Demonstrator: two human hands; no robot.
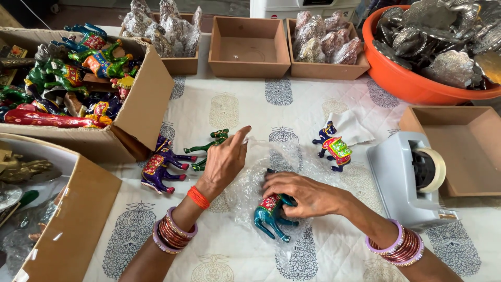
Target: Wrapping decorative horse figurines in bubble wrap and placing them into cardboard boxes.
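Head view: the right hand (308, 196) presses a teal horse (271, 214), rigid and likely chip-prone, best held by its body, onto thin crinkly wrap (250, 183) on the tabletop (240, 104), while the left hand (225, 159) pinches the wrap's edge.

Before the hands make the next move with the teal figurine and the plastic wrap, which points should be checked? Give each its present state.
1. Right hand rests on teal figurine: ok.
2. Figurine lies on the bubble wrap: ok.
3. Left hand lifts the wrap's edge: ok.
4. Figurine fully covered: not ok.
5. Tape dispenser beside the right hand: ok.
6. Tape end free to pull: cannot tell.
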